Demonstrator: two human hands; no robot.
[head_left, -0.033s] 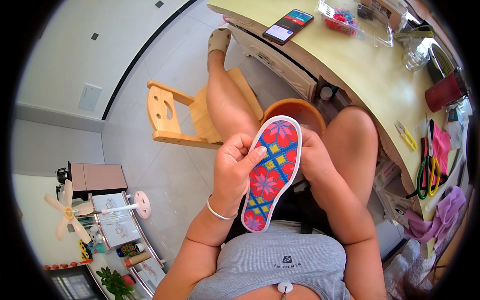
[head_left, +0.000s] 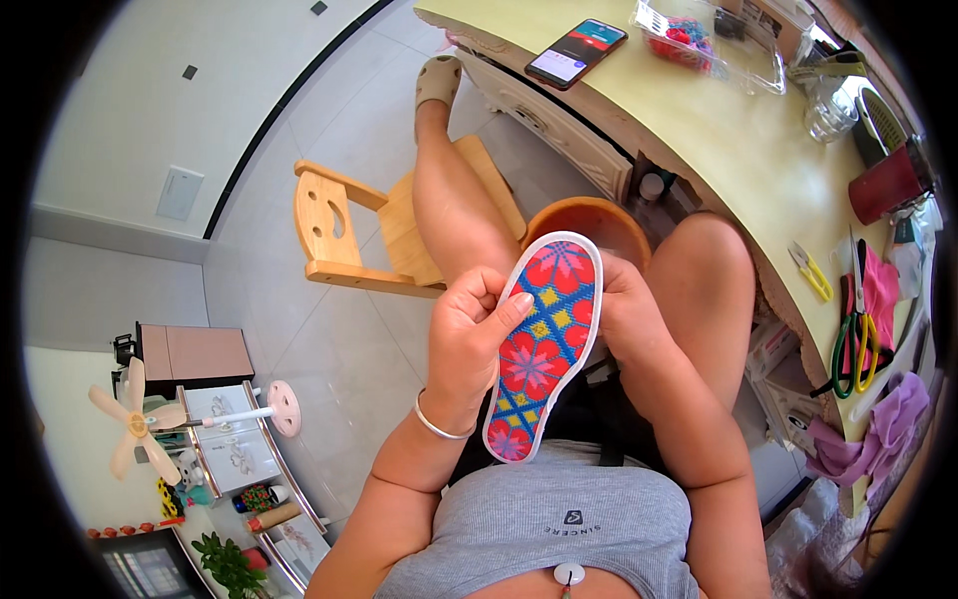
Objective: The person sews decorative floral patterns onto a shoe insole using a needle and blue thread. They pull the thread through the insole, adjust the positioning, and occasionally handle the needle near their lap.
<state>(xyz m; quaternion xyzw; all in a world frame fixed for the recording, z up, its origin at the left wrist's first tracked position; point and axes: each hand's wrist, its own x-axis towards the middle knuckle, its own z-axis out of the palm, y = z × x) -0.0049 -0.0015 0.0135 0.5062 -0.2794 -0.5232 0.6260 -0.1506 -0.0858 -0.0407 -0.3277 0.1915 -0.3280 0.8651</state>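
Note:
An embroidered insole [head_left: 534,364] with red and pink flowers, a blue and yellow lattice and a white edge is held up before my lap, its wide end away from me. My left hand [head_left: 471,324] grips its left edge, thumb flat on the patterned face and the other fingers curled beside and behind it. On the opposite side, my right hand [head_left: 631,309] is closed at the right edge near the wide end. The insole hides part of its fingertips.
An orange tub [head_left: 599,215] stands beyond the insole, beside a wooden chair [head_left: 339,225] supporting my left foot's leg. On the yellowish table [head_left: 718,140] lie a phone [head_left: 576,54], yellow snips [head_left: 813,273], scissors [head_left: 856,344], a clear plastic box [head_left: 753,65] and purple cloth [head_left: 883,434].

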